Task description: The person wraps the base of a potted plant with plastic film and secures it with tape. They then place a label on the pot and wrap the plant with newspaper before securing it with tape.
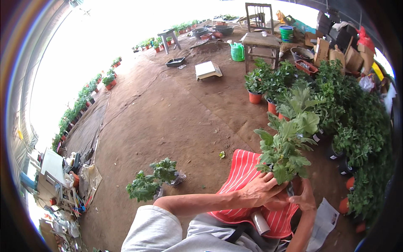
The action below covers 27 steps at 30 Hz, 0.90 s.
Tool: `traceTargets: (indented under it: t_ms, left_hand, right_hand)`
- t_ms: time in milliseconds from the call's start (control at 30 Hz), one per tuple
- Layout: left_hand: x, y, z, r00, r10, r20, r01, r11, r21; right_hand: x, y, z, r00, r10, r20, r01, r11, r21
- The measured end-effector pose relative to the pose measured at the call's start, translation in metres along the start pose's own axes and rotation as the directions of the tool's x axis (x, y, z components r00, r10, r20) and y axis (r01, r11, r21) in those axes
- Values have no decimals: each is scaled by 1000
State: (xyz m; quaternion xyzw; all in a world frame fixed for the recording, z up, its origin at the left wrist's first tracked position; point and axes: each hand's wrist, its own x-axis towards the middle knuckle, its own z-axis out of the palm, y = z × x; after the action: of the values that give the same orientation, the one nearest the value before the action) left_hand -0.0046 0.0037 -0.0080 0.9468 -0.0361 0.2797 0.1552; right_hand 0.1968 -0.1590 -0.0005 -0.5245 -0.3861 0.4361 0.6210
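A leafy green plant point(288, 148) stands upright over my lap, its base mostly hidden by leaves and fingers. My left hand point(263, 190) reaches across from the left and grips near the base, under the lower leaves. On the opposite side, my right hand point(304, 195) holds the base, thumb turned inward. Shiny clear plastic point(290, 189) shows between the hands; what it covers cannot be made out. Beneath them a red apron with white stripes point(242, 173) spreads over my legs. A pale cylindrical roll point(260, 223) lies on the apron below my left hand.
Two plants with plastic-wrapped bases point(165, 170) stand on the soil floor point(176, 126) at left. Dense potted plants point(355, 126) crowd the right side. Printed paper point(324, 223) lies by my right arm. Farther off are a scale point(207, 70), a green watering can point(237, 52) and a wooden chair point(261, 37).
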Motion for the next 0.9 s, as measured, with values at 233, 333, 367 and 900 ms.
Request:
traceTargets:
  t_ms: [233, 333, 367, 900]
  left_hand:
    - [21, 11, -15, 999, 21, -30, -18, 997, 76]
    - [17, 10, -14, 983, -111, 144, 102, 992, 68]
    - [18, 10, -13, 983, -112, 145, 106, 993, 48]
    - [35, 19, -17, 996, -38, 84, 35, 999, 35]
  right_hand:
    - [-12, 8, 6, 983, -63, -171, 42, 992, -120]
    - [-13, 30, 10, 953, -23, -302, -64, 959, -276]
    - [-12, 33, 7, 954, -47, -295, -41, 957, -286]
    - [-2, 45, 5, 908, -334, -252, 296, 939, -177]
